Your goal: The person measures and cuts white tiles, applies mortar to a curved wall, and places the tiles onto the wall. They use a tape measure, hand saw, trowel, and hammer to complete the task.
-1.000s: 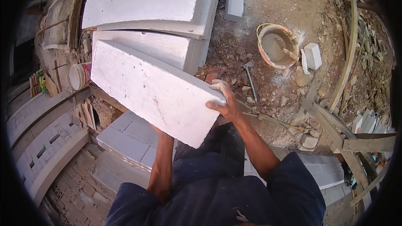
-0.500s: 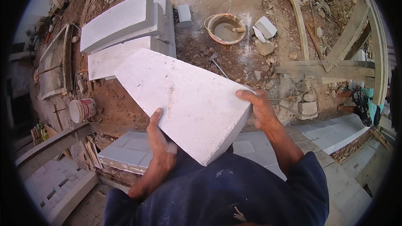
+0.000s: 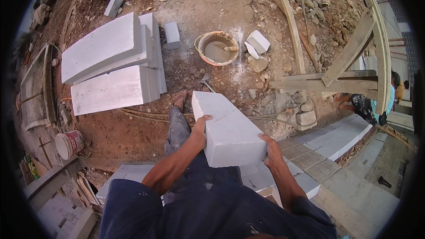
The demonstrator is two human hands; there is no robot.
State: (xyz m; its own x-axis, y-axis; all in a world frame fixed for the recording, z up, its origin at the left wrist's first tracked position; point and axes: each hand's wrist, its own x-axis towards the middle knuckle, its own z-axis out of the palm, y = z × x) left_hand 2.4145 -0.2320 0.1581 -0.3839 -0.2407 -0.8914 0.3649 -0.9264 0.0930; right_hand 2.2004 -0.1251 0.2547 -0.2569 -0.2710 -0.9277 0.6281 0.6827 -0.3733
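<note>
A white aerated concrete block [image 3: 230, 126] is held up in front of my body, its long end pointing away from me. My left hand [image 3: 200, 130] grips its left side, the thumb on the top edge. On the opposite side, near the close corner, my right hand [image 3: 271, 148] presses with its thumb over the edge; its fingers are partly hidden behind the block. Under and beyond it, a row of laid pale blocks [image 3: 261, 176] runs along the wall. At the far left lies a stack of similar blocks [image 3: 106, 90].
A bucket of grey mortar [image 3: 220, 49] stands on the dirt, with a hammer-like tool [image 3: 207, 82] nearer me. Broken block pieces [image 3: 258, 42] lie beside it. A white bucket [image 3: 69, 144] stands left. Timber framing [image 3: 327, 84] and another person [image 3: 369, 104] are at right.
The block has swung round from lying crosswise to pointing away from me, and moved right. Both hands have kept hold of it. My view has shifted, and my left leg now shows.
</note>
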